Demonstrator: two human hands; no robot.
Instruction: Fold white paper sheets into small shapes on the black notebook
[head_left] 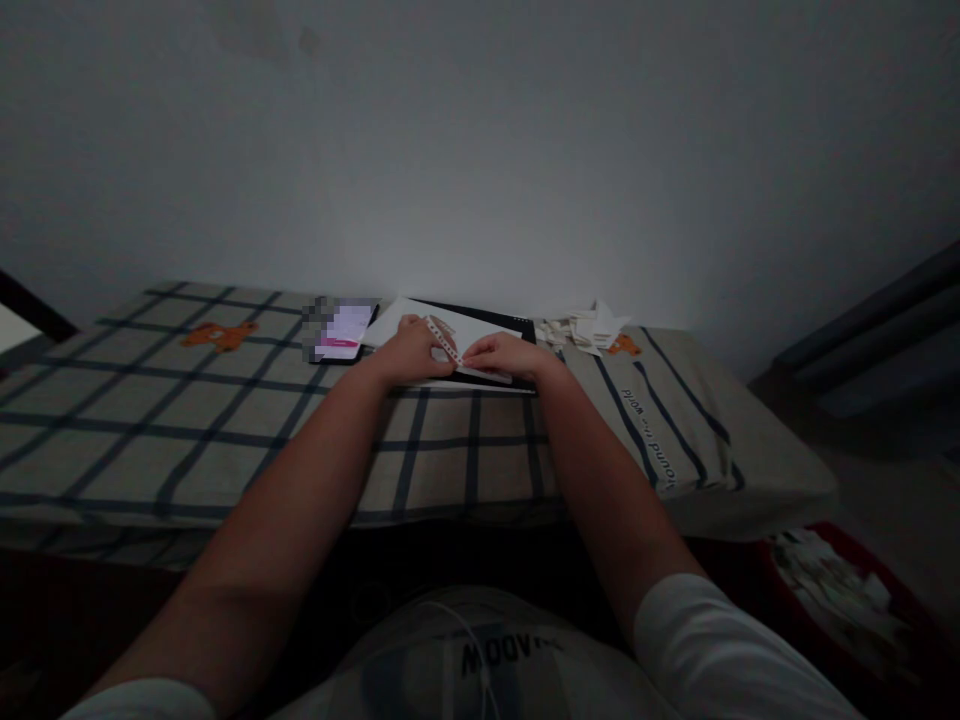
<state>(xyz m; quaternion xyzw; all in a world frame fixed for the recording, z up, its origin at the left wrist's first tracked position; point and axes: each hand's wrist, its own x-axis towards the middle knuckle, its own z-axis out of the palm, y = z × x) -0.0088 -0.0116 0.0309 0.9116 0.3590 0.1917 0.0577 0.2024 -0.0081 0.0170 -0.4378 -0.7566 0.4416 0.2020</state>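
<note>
On the bed (225, 420), against the wall, I am pressing a white sheet of paper (420, 322) flat on a dark board (517, 325). My left hand (411, 352) is lying on the paper with its grip closed around a thin ruler (444, 342). My right hand (501, 355), just beside it, is pinching the ruler's near end. Left of the paper a phone (343, 332) is glowing; right of it, paper scraps (589, 328) are lying in a heap.
</note>
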